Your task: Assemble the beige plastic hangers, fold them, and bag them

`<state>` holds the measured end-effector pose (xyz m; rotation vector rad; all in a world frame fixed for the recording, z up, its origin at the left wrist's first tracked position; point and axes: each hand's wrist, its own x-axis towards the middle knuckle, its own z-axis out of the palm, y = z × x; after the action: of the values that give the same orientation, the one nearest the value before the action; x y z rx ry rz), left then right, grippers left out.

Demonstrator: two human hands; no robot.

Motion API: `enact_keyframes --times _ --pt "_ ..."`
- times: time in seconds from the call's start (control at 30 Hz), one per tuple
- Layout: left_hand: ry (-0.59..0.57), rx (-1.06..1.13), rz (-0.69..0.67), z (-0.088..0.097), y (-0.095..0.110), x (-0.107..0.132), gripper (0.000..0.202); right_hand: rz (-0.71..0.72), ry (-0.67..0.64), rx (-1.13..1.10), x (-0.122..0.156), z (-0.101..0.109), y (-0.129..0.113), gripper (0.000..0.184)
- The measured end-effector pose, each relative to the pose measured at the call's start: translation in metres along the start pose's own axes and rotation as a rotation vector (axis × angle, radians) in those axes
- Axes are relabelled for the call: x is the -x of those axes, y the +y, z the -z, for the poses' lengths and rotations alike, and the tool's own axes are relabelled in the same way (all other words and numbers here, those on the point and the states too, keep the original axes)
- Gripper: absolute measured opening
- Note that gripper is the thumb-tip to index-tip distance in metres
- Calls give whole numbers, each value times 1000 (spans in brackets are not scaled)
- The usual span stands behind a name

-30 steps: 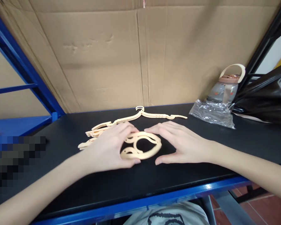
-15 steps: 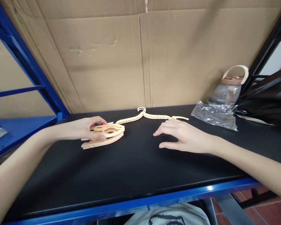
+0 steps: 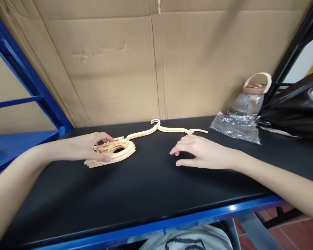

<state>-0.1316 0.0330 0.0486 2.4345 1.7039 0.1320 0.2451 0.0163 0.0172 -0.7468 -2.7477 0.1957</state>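
Note:
A pile of folded cream plastic hangers [image 3: 114,151] lies on the black tabletop [image 3: 146,187] at the left of centre. My left hand [image 3: 87,147] grips the pile, thumb on top and fingers underneath the near edge. One unfolded cream hanger [image 3: 169,129] lies flat further back, its hook toward the cardboard wall. My right hand [image 3: 198,152] rests on the tabletop to the right of the pile, fingers loosely spread and holding nothing, just in front of the unfolded hanger.
A crumpled clear plastic bag [image 3: 236,126] and a water jug with a cream handle [image 3: 251,97] stand at the back right beside a black bag [image 3: 294,111]. Cardboard [image 3: 156,66] backs the table. Blue shelf posts [image 3: 28,76] rise on the left.
One second ago both hands held a folded hanger at the centre. My left hand carried it left onto the pile and keeps hold of it; my right hand let go and rests open.

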Motion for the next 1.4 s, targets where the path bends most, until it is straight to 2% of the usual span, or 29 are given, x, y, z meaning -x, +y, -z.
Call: enact_keyframes --times 0.13,0.2,0.33,0.43,0.57,0.73,0.87,1.13,1.27,1.4 --pt "-202 -6 95 12 5 -2 70 2 -6 5 0 -1 2 29" --pt "-237 9 142 16 13 -1 74 0 -10 5 0 -1 3 30" --pt "-232 20 167 20 28 3 75 -4 -17 4 0 -1 3 29" --pt "-233 56 131 18 30 4 77 -10 -22 0 1 -1 2 29" --pt "-225 53 90 12 27 3 84 -10 -22 -6 0 0 3 29" --pt "-174 2 53 5 25 2 74 -12 -31 0 -1 0 1 28" --pt "-145 -2 21 2 16 -2 74 -14 -39 2 0 -1 0 28" --pt "-176 10 -18 3 3 -6 76 -21 -52 -9 0 0 0 29" --pt "-184 11 7 5 9 -4 84 -26 -66 -7 0 1 -1 29" --pt "-158 11 50 1 24 -4 85 -31 -76 -10 1 2 -1 30"
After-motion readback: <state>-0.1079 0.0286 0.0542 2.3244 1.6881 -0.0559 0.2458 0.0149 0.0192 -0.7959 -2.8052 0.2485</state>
